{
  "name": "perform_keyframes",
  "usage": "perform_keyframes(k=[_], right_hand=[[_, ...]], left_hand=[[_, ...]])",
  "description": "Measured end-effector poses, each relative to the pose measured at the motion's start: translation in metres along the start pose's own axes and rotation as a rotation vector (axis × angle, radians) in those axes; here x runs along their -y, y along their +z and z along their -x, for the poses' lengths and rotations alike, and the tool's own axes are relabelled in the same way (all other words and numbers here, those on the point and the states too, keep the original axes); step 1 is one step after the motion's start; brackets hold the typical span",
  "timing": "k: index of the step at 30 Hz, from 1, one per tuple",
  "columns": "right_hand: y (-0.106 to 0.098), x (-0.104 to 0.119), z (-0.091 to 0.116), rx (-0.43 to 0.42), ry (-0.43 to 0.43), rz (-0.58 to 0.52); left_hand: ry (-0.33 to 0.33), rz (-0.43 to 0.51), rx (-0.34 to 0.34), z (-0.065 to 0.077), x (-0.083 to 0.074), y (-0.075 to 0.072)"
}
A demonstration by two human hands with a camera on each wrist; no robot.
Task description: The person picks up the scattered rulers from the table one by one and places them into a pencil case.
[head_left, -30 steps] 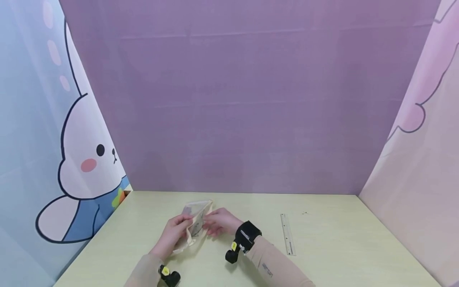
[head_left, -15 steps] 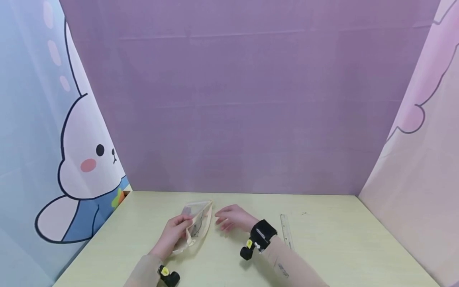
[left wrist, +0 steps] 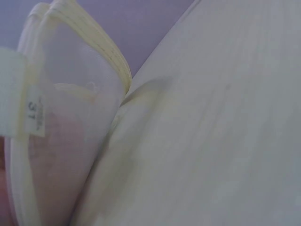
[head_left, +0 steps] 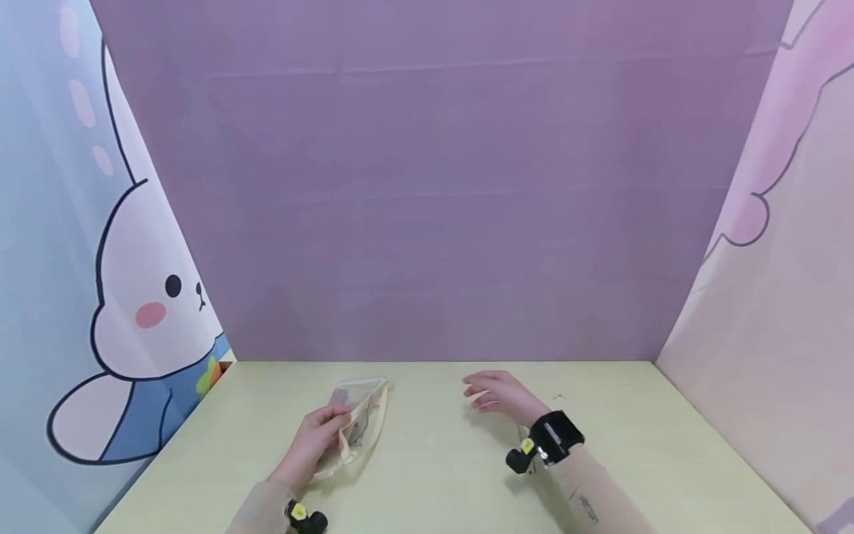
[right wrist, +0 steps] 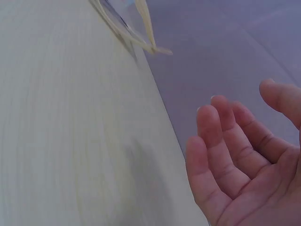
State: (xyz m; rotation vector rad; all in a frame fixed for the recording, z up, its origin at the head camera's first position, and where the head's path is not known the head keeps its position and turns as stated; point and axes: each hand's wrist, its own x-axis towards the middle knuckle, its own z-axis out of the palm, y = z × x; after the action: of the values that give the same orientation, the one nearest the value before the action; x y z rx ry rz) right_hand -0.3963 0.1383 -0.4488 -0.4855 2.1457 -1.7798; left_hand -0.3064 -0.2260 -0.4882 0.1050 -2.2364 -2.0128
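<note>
A see-through mesh zip pouch [head_left: 373, 426] with cream edging stands partly open on the table's left side, a dark-lined item faintly visible inside. My left hand [head_left: 316, 439] pinches its near-left edge between thumb and fingers. In the left wrist view the pouch [left wrist: 70, 61] shows a tag [left wrist: 35, 110] marked 31. To the right, my right hand [head_left: 503, 394] hovers above the table, holding nothing. Its fingers look relaxed and slightly bent in the right wrist view, thumb apart. The clear ruler [head_left: 523, 432] lies beneath the right wrist, which hides most of it.
The pale wood-grain table [head_left: 427, 475] extends around both hands. Behind it rises a purple cloth backdrop [head_left: 427, 222], with printed curtains [head_left: 160, 319] at the sides. Tiny dark specks [head_left: 557, 396] lie right of my right hand.
My right hand has drawn away from the pouch and moved right until its wrist covers most of the ruler. My left hand keeps holding the pouch. The head view has shifted slightly.
</note>
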Motion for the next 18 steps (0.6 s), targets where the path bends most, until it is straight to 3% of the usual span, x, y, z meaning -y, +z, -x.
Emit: perform_keyframes(k=[9, 18], right_hand=[[-0.052, -0.025, 0.031, -0.138, -0.015, -0.085], [-0.081, -0.047, 0.042, -0.377, -0.029, -0.095]], left_hand=[[-0.005, 0.003, 0.019, 0.004, -0.001, 0.0], [-0.008, -0.001, 0.021, 0.002, 0.0, -0.001]])
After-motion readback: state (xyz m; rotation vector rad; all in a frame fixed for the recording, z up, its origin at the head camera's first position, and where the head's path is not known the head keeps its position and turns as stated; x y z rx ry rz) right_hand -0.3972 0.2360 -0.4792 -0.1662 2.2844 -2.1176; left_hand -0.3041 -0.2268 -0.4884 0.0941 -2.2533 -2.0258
